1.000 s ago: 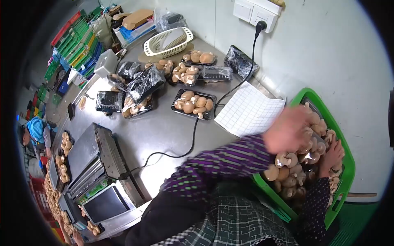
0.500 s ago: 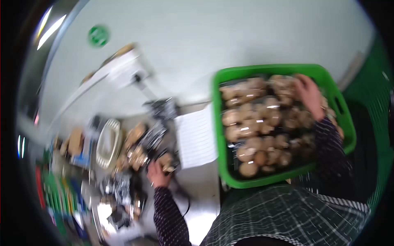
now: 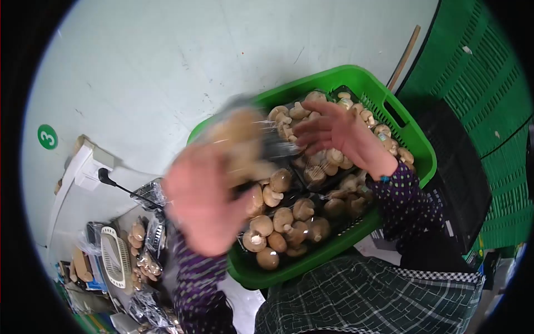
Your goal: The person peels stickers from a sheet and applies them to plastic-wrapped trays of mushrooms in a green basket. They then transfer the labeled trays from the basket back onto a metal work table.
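A wrapped pack of mushrooms (image 3: 239, 142), smeared by motion, is in my left hand (image 3: 203, 195) above the left part of a green basket (image 3: 427, 158). The thumb and palm of that hand are blurred too. My right hand (image 3: 347, 136) hovers over the basket with its fingers stretched out and nothing in them. Beneath both hands, film-wrapped packs of brown mushrooms (image 3: 286, 231) on black trays fill the basket. My right forearm hides some packs near the basket's front right.
On the counter at left are more wrapped mushroom packs (image 3: 146, 264), a cream plastic basket (image 3: 114, 259) and a black cable end (image 3: 105, 177) by a white fixture (image 3: 94, 164). A wooden stick (image 3: 406, 55) leans behind the green basket, near a green slatted panel (image 3: 478, 78).
My left hand has come from the counter to above the green basket with a mushroom pack. My right hand has lifted off the packs, fingers spread. The view has swung right.
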The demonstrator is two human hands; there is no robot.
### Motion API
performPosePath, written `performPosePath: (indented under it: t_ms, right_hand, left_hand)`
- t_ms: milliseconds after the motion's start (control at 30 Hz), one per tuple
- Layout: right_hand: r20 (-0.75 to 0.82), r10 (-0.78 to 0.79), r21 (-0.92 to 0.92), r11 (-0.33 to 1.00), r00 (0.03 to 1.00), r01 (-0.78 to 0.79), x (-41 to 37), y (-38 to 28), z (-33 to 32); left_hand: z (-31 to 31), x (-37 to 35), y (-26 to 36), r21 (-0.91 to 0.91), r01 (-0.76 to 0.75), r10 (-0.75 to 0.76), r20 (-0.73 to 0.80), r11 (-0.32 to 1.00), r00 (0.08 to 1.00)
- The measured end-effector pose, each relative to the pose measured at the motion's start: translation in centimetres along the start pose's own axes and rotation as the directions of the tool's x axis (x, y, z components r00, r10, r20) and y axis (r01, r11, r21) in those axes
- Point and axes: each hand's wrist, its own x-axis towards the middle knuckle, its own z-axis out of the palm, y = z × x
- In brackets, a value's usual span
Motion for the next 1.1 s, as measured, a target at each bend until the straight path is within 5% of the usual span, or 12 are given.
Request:
performPosePath:
  t_ms: [67, 133, 200, 533, 600, 633, 733, 800, 867, 967, 1000, 1100]
  right_hand:
    - [-0.263, -0.159, -0.002, 0.986, 0.952, 0.164, -0.9, -0.1, 1.5]
    - [-0.313, 0.009, -0.076, 0.996, 0.950, -0.035, -1.8, 0.0, -3.7]
    - [-0.345, 0.080, 0.022, 0.997, 0.935, -0.078, -3.9, -0.5, -8.0]
    - [-0.321, 0.068, -0.297, 0.940, 0.944, -0.169, -4.0, 1.6, -12.3]
    - [-0.669, 0.127, -0.192, 0.923, 0.733, -0.334, -4.1, 1.8, -12.0]
    - [-0.381, 0.168, -0.093, 0.971, 0.909, -0.218, -3.9, 0.9, -12.7]
    - [-0.337, 0.194, -0.094, 0.967, 0.921, -0.237, -3.8, 1.0, -12.3]
    - [-0.562, 0.077, -0.452, 0.805, 0.823, -0.384, -4.2, 3.3, -11.6]
    - [-0.532, 0.073, -0.551, 0.726, 0.843, -0.411, -3.9, 4.1, -11.5]
    - [-0.431, -0.082, -0.659, 0.709, 0.898, -0.252, -3.6, 2.8, -9.3]
    - [-0.466, -0.227, -0.739, 0.631, 0.855, -0.235, -3.4, 3.3, -8.9]
    - [-0.029, -0.469, -0.995, 0.101, 0.883, 0.021, -4.1, 4.8, -6.5]
  left_hand:
    - [4.2, 2.6, 5.4, -0.084, -0.113, 0.121, 0.085, 0.990, 0.989]
    - [6.8, 2.8, 7.5, -0.117, -0.147, 0.159, 0.097, 0.982, 0.982]
    - [8.6, 3.5, 7.7, -0.533, -0.210, 0.297, 0.082, 0.819, 0.951]
    - [18.0, 4.3, 0.2, -0.317, -0.093, 0.226, 0.415, 0.944, 0.882]
    - [18.3, 3.8, 0.3, -0.332, -0.090, 0.218, 0.374, 0.939, 0.901]
    - [18.2, 3.9, 0.1, -0.339, -0.073, 0.206, 0.375, 0.938, 0.904]
    - [19.0, 3.3, -0.7, -0.387, -0.052, 0.191, 0.331, 0.921, 0.924]
    - [19.0, 3.2, -0.5, -0.367, -0.052, 0.180, 0.324, 0.929, 0.929]
    - [19.1, 3.0, -0.1, -0.397, -0.099, 0.173, 0.154, 0.913, 0.973]
    - [20.5, 3.2, -0.8, -0.379, -0.424, 0.443, -0.039, 0.823, 0.896]
    - [20.1, 3.4, -0.7, -0.412, -0.178, 0.278, 0.197, 0.893, 0.940]
    - [15.2, 1.9, -4.1, -0.270, 0.080, -0.059, 0.085, 0.959, 0.995]
